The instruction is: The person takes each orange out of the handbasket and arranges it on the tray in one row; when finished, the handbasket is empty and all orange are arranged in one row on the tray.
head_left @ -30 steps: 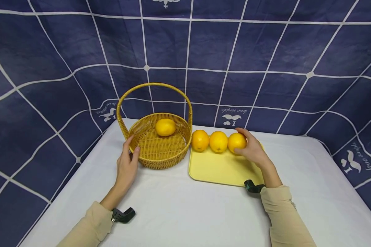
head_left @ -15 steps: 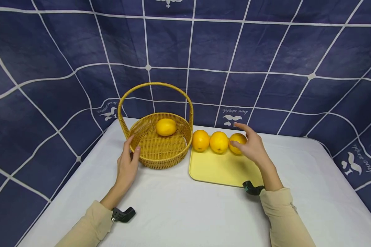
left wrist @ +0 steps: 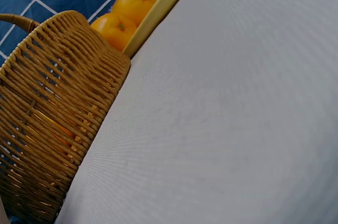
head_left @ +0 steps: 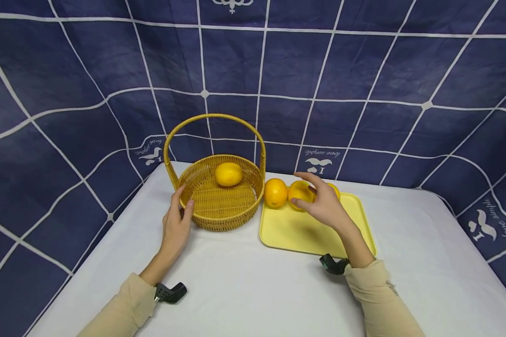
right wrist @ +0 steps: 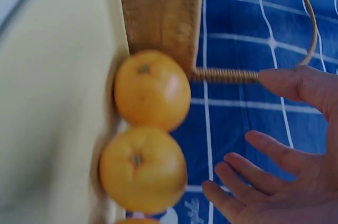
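In the head view, my left hand [head_left: 177, 229] rests its index finger and thumb against the front left rim of a round wicker basket [head_left: 221, 224]. One yellow-orange oval fruit [head_left: 228, 174] lies inside, towards the back. Three oranges stand in a row along the back of a yellow tray [head_left: 295, 234]: the left orange [head_left: 276, 193], the middle orange [head_left: 300, 187] and the right orange [head_left: 334, 189], largely hidden by my hand. My right hand [head_left: 326, 206] hovers over the middle one, thumb and fingers spread. The right wrist view shows a gap between those fingers and the orange [right wrist: 142, 171].
The basket's tall arched handle [head_left: 215, 115] rises above its rim. Tray and basket stand close side by side on a white cloth [head_left: 253, 290]. A blue curtain with white grid lines [head_left: 286, 70] hangs behind the table.
My right hand has come away from the right orange and moved left to the middle one, holding nothing. My left hand has stayed at the basket.
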Demonstrator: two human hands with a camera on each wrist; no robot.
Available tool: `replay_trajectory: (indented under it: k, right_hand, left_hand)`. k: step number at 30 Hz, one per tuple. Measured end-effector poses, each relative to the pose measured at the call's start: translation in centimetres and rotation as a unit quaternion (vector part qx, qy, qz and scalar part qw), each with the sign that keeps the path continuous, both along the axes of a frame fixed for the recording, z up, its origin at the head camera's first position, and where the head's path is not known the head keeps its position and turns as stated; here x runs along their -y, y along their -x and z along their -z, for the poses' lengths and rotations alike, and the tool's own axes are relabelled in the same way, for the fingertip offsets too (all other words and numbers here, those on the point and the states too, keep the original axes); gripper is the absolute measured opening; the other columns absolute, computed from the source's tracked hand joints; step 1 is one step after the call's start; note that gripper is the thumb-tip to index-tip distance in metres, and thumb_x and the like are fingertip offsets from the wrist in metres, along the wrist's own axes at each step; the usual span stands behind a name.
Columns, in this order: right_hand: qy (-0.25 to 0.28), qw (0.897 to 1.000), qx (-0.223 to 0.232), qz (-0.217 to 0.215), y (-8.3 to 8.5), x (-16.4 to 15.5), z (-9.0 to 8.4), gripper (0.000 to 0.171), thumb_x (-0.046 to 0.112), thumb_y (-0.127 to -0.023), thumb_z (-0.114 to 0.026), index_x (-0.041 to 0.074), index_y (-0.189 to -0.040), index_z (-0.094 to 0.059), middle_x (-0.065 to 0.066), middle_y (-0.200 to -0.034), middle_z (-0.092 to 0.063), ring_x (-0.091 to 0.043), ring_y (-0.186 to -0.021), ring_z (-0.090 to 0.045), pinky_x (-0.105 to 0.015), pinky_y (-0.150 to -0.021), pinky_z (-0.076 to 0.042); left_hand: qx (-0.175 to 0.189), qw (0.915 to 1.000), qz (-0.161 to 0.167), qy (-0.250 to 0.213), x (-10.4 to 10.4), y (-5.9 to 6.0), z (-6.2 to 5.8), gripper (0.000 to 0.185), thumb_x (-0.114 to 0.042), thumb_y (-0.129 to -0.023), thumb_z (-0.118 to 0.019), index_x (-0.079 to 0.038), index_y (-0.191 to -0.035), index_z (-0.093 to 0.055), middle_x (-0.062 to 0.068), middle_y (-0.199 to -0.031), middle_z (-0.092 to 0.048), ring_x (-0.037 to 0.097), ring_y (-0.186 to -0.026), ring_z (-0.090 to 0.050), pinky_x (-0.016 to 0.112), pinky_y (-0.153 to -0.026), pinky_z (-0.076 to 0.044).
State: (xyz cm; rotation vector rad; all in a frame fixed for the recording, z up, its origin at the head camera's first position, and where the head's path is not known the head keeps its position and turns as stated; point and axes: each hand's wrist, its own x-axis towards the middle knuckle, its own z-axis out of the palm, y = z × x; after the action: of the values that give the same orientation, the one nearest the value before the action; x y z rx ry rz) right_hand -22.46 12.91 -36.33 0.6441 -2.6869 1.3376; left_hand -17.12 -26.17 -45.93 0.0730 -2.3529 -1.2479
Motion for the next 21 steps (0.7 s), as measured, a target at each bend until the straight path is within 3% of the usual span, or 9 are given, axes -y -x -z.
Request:
replay_trajectory:
  k: [10, 21]
  right_hand:
    - [0.001, 0.998, -0.006, -0.064, -0.4, 5.1, -0.1, 0.067, 0.016, -0.088, -0.082, 0.011, -0.149, -0.056, -0.006, -0.153, -0.057, -0.03, -0.147, -0.049, -0.05, -0.122, -0.042]
    - [-0.029, 0.993, -0.032, -0.11, 1.5, 10.1, -1.9, 0.069, 0.026, -0.089, -0.078, 0.012, -0.152, -0.055, -0.005, -0.155, -0.056, -0.029, -0.143, -0.053, -0.049, -0.119, -0.045]
  left_hand:
    - [0.005, 0.9999, -0.007, -0.007, 0.0, -0.2, 0.2, 0.055, -0.038, -0.113, -0.046, -0.027, -0.165, -0.033, 0.009, -0.17, -0.036, 0.034, -0.154, -0.038, 0.058, -0.125, -0.034]
    - [0.002, 0.9999, -0.002, -0.01, -0.1, -0.1, 0.0, 0.054, -0.036, -0.113, -0.047, -0.024, -0.165, -0.035, 0.009, -0.17, -0.036, 0.036, -0.154, -0.038, 0.058, -0.125, -0.033]
